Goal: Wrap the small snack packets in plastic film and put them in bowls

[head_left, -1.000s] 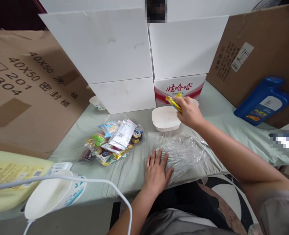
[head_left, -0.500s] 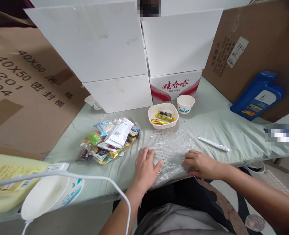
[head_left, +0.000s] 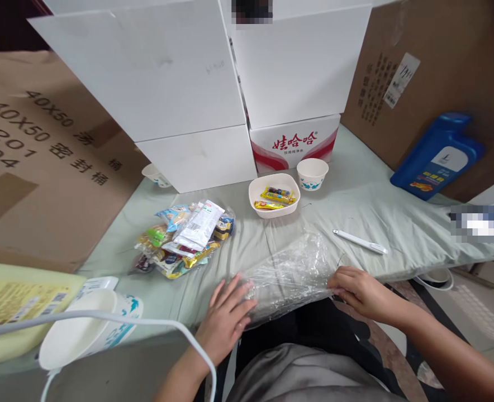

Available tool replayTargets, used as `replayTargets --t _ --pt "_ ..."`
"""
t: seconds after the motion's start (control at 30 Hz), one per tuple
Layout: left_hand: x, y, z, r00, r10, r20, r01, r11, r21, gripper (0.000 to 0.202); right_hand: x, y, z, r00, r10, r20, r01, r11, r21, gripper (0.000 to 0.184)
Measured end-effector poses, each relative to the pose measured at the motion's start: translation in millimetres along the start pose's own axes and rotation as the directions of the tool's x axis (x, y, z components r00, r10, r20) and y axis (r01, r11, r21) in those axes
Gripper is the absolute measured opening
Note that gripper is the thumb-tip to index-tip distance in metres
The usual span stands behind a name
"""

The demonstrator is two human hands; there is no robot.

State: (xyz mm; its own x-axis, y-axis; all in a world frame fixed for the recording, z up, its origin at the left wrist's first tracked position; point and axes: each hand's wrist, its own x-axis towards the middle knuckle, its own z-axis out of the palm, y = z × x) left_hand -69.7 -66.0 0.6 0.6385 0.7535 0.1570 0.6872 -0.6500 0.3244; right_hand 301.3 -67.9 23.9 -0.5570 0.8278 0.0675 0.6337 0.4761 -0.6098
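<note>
A crumpled clear plastic bag or sheet (head_left: 293,276) lies along the near edge of the cloth-covered table, in front of my body. My right hand (head_left: 360,287) has its fingers closed on the sheet's right corner in a pinch. At the left end, my left hand (head_left: 229,312) rests with fingers spread, the tips touching the plastic. Beyond the sheet, a cream bowl (head_left: 253,207) holds several small yellow-wrapped snack sticks (head_left: 278,195). A white box cutter (head_left: 360,242) lies past my right hand.
Left of the sheet is a pile of packaged snacks (head_left: 184,237). A paper cup (head_left: 312,174) stands by the bowl. White boxes (head_left: 192,159) stack at the back, cardboard boxes (head_left: 41,162) flank them. A blue bottle (head_left: 435,159) is right; a white cable (head_left: 146,321) crosses near left.
My left hand has slid left and nearer to me. The right hand has moved right and now pinches the sheet's corner. The plastic has shifted towards me and bunched up.
</note>
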Motion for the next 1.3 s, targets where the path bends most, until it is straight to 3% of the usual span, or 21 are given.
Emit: replayTargets --t 0.07,0.13,0.2,0.3,0.43,0.57,0.7,0.77,0.9,0.97,1.17,1.3 --pt "-2 -5 -1.8 0.992 -0.025 -0.121 0.012 0.994 -0.105 0.019 -3 1 -2 0.999 0.03 -0.024 -0.028 0.996 0.085 0.017" --pt "2 -5 -8.5 0.982 -0.082 -0.171 0.039 0.969 -0.245 0.019 -4 2 -3 0.992 0.099 -0.073 -0.084 0.979 0.186 0.014" --pt "10 -2 -17.0 0.985 -0.116 -0.129 0.073 0.951 -0.299 0.023 0 2 -4 0.976 0.179 -0.121 -0.14 0.95 0.279 0.013" --pt "24 5 -26.0 0.992 -0.122 -0.007 0.118 0.97 -0.212 0.032 10 -2 -3 0.962 0.233 -0.143 -0.16 0.903 0.4 0.015" --pt "32 5 -25.3 0.981 -0.189 0.045 0.192 0.976 -0.105 0.034 21 -6 0 0.96 0.28 -0.024 -0.223 0.809 0.545 0.013" --pt "30 0 -22.5 0.98 -0.197 0.009 0.197 0.978 -0.063 0.029 23 -1 -1 0.945 0.313 0.09 -0.318 0.829 0.46 0.016" --pt "30 1 -26.6 0.983 -0.147 -0.114 0.128 0.979 -0.159 0.024 22 5 -1 0.939 0.339 0.066 -0.332 0.835 0.439 0.02" --pt "32 3 -29.4 0.988 -0.127 -0.093 0.104 0.97 -0.22 0.023 23 6 0 0.935 0.351 0.041 -0.332 0.831 0.446 0.021" --pt "37 7 -30.3 0.975 -0.202 0.096 0.217 0.957 -0.194 0.025 27 6 3 0.945 0.326 -0.033 -0.296 0.892 0.341 0.027" --pt "38 8 -27.6 0.959 -0.254 0.128 0.27 0.954 -0.128 0.026 28 7 5 0.952 0.297 -0.075 -0.269 0.928 0.258 0.032" --pt "43 8 -14.3 0.886 -0.453 0.093 0.445 0.89 0.101 0.027 32 11 11 0.926 0.365 -0.101 -0.355 0.93 0.098 0.037" --pt "44 7 -14.8 0.879 -0.477 -0.014 0.477 0.878 0.051 0.024 35 8 10 0.913 0.389 -0.122 -0.382 0.921 0.072 0.04"
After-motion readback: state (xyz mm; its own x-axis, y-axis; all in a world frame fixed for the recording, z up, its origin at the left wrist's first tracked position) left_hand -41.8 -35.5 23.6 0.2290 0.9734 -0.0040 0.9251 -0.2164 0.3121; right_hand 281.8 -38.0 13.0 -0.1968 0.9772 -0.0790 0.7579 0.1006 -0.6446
